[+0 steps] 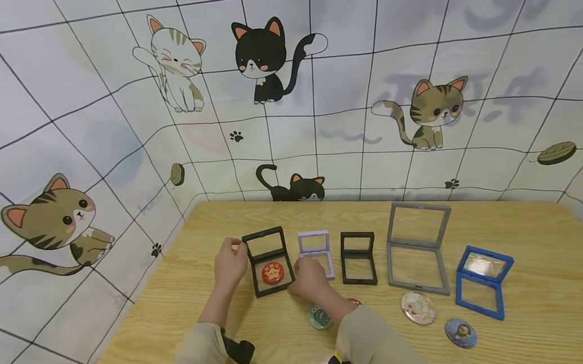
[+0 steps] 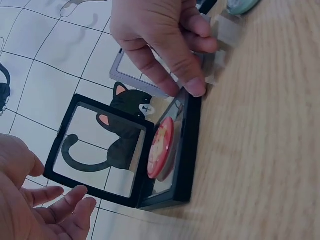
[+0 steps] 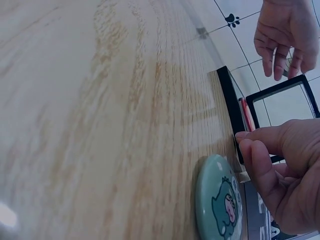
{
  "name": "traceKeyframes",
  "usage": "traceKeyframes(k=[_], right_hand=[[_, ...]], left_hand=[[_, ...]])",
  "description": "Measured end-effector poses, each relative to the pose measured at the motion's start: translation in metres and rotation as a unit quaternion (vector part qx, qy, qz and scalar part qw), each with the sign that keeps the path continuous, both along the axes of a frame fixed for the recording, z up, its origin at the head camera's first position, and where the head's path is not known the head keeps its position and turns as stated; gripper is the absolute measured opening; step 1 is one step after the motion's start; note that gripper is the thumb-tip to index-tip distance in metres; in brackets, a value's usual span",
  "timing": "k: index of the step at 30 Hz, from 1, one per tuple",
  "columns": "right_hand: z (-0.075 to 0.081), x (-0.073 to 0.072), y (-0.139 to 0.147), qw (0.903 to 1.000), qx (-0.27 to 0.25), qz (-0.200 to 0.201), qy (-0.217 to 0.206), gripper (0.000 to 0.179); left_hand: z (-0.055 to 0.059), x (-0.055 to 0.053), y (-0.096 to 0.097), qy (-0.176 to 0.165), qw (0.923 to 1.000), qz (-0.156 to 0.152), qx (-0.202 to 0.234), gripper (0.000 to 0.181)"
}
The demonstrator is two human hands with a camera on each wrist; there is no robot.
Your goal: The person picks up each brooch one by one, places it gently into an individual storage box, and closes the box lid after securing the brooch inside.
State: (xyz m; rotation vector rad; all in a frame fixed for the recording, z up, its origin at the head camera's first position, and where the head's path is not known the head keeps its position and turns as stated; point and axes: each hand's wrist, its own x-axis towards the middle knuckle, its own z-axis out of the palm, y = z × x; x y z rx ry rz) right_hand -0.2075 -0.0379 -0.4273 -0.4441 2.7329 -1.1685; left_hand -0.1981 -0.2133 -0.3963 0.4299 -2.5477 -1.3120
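An unfolded black display frame [image 1: 275, 289] stands on the table with its lid raised. Inside its base lies a round red badge [image 1: 272, 272] with a yellow star-shaped figure. My left hand [image 1: 231, 261] is at the upper outer corner of the lid, its fingers loosely bent beside the edge in the left wrist view. With thumb and forefinger my right hand [image 1: 311, 278] pinches the near right corner of the base. Beneath my right forearm are a green badge [image 1: 320, 317] with a cartoon dinosaur and a partly hidden red badge [image 1: 354, 302].
Farther right stand more unfolded frames: lilac [image 1: 314, 234], smaller black [image 1: 359, 234], large grey [image 1: 418, 285] and blue [image 1: 480, 310]. A pale badge [image 1: 418, 308] and a blue portrait badge [image 1: 461, 333] lie before them. A cat-patterned wall [image 1: 347, 107] borders the wooden table [image 1: 544, 267].
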Motion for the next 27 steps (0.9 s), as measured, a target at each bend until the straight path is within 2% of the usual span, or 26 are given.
traceKeyframes(k=[8, 16, 23, 27], right_hand=[[-0.0069, 0.0005, -0.0019, 0.9999, -0.007, 0.01, 0.011, 0.038], [-0.0091, -0.0007, -0.0009, 0.9993, 0.004, 0.009, 0.035, 0.036], [-0.0077, -0.0002, -0.0015, 0.9996, 0.006, 0.006, 0.029, 0.038], [-0.0071, -0.0001, -0.0008, 0.9997, 0.007, 0.003, 0.024, 0.039]], left_hand=[[0.0014, -0.0048, 0.0027, 0.023, 0.9996, -0.016, 0.001, 0.035], [0.0013, -0.0042, 0.0037, 0.037, 0.9989, -0.015, -0.024, 0.034], [0.001, -0.0029, 0.0025, 0.045, 0.9984, -0.015, -0.031, 0.036], [0.002, -0.0017, 0.0022, 0.038, 0.9988, -0.013, -0.028, 0.038]])
